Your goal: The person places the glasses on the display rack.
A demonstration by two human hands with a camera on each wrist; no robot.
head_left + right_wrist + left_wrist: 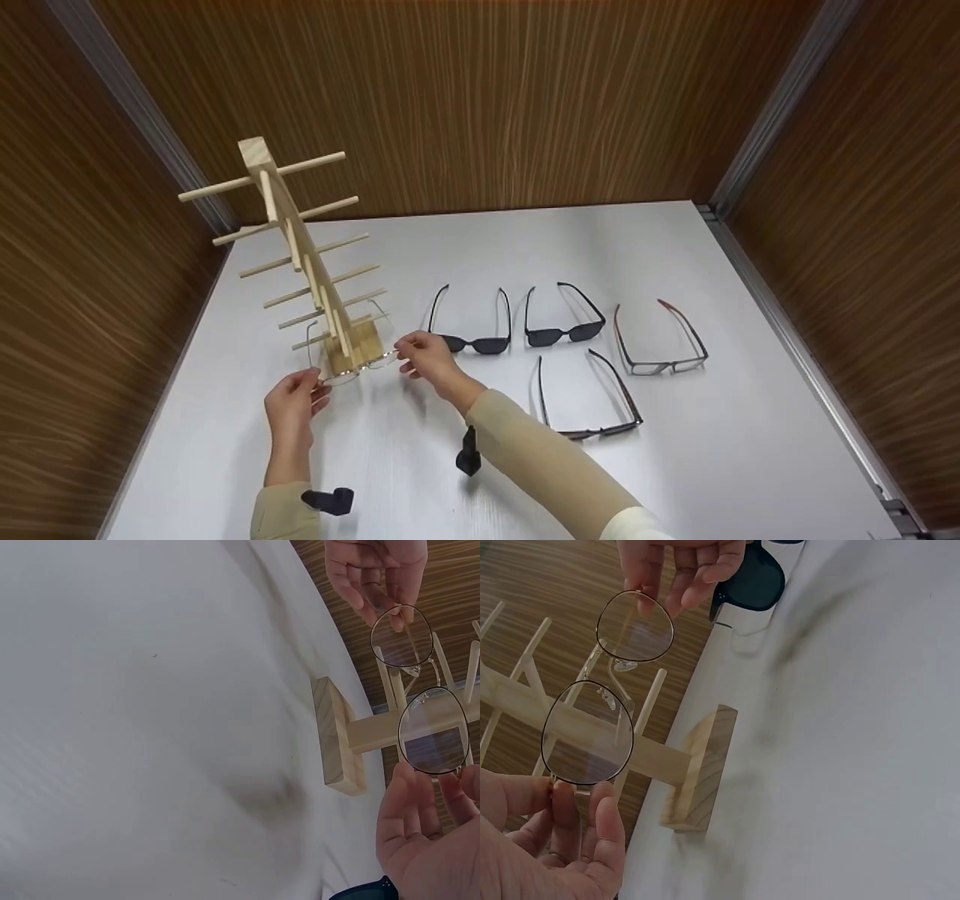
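Observation:
Thin wire-rimmed eyeglasses with clear round lenses are held up in front of a wooden peg stand. My left hand pinches them at the left end of the frame, near the hinge. At the opposite end, the fingers and thumb of my right hand pinch the frame. The temples point away from me, one on each side of the stand's post. In the left wrist view, the lens nearest the left hand overlaps the post and pegs. The stand's block base rests on the white table.
To the right lie two pairs of black sunglasses, dark-framed glasses nearer me, and glasses with reddish temples. Wood-grain panels enclose the white table. Pegs stick out from the stand on several levels.

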